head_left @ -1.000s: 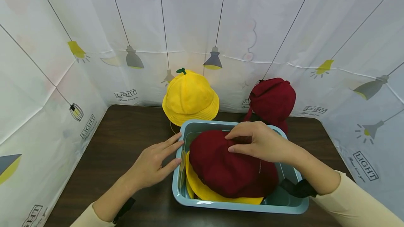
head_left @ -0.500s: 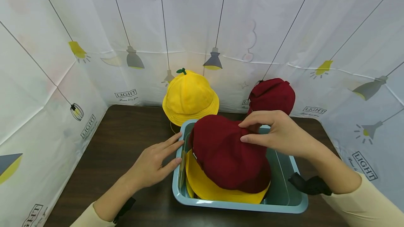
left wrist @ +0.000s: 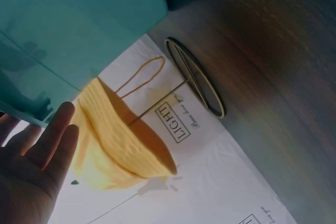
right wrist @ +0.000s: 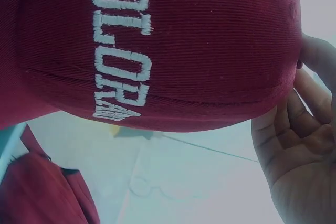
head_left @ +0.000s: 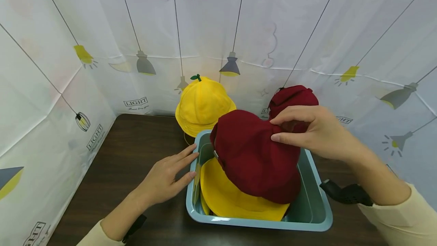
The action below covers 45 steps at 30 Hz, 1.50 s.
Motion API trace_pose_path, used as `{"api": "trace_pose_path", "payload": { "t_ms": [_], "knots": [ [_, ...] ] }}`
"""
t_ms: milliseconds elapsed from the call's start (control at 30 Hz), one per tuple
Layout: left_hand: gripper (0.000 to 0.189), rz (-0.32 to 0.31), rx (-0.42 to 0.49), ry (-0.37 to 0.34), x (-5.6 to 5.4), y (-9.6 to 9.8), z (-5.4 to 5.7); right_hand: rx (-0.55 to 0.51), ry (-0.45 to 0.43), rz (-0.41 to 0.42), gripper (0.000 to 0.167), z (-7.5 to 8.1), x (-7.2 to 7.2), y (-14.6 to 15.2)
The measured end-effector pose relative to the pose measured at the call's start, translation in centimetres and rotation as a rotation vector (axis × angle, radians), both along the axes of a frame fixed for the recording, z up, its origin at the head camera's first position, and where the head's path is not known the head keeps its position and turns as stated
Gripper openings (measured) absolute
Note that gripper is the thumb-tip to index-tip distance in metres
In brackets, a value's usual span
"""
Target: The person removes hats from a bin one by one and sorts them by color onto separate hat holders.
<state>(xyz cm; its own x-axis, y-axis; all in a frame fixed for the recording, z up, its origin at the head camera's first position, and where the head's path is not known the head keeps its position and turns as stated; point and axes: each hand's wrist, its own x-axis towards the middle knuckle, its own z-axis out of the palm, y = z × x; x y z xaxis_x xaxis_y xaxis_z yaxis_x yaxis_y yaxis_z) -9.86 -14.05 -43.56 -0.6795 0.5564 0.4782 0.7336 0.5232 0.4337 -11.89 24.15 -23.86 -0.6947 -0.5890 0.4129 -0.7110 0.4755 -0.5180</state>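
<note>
With thumb and fingers, my right hand (head_left: 314, 132) pinches the crown of a dark red baseball cap (head_left: 254, 155). White embroidered letters show on the cap's front (right wrist: 121, 51) in the right wrist view. The cap is raised over a blue-grey plastic basin (head_left: 205, 219), in which a yellow hat (head_left: 235, 200) lies. My left hand (head_left: 164, 179) rests its fairly straight fingertips against the basin's left rim. In the left wrist view, the fingers (left wrist: 50, 142) lie along the basin's outer wall (left wrist: 79, 19).
Behind the basin a yellow bucket hat (head_left: 205, 103) with a green sprout hangs on a wire stand (left wrist: 197, 80). Another dark red cap (head_left: 290, 100) stands at the back right, partly hidden by my right hand. A printed curtain (head_left: 150, 18) borders the dark wooden table (head_left: 143, 139).
My right hand has lifted the dark red cap upward and to the right, uncovering more of the yellow hat. The left hand has stayed at the basin's rim.
</note>
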Motion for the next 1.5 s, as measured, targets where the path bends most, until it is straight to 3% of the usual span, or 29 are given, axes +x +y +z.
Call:
{"api": "trace_pose_path", "payload": {
  "t_ms": [333,633,933,1067,1300,1500],
  "knots": [
    [0.049,0.007,-0.006,0.000,0.1,0.0,0.0,0.018,0.145,-0.026,0.047,3.4,-0.7,1.3],
    [0.049,0.002,-0.003,-0.002,0.1,0.0,-0.1,0.126,0.188,-0.252,0.037,7.0,-1.3,3.5],
    [0.050,0.012,0.000,-0.005,0.2,-0.1,-0.1,0.152,0.225,-0.390,0.029,7.8,-3.6,6.2],
    [0.050,0.011,0.006,-0.002,0.1,-0.1,-0.2,0.142,0.206,-0.442,0.026,7.9,-4.6,7.3],
    [0.049,0.004,0.015,0.010,0.0,0.0,-0.3,0.106,0.062,-0.545,0.031,7.8,-6.5,9.0],
    [0.049,0.002,0.017,0.001,0.0,0.0,-0.3,0.118,0.008,-0.601,0.036,7.5,-8.3,10.7]
  ]
}}
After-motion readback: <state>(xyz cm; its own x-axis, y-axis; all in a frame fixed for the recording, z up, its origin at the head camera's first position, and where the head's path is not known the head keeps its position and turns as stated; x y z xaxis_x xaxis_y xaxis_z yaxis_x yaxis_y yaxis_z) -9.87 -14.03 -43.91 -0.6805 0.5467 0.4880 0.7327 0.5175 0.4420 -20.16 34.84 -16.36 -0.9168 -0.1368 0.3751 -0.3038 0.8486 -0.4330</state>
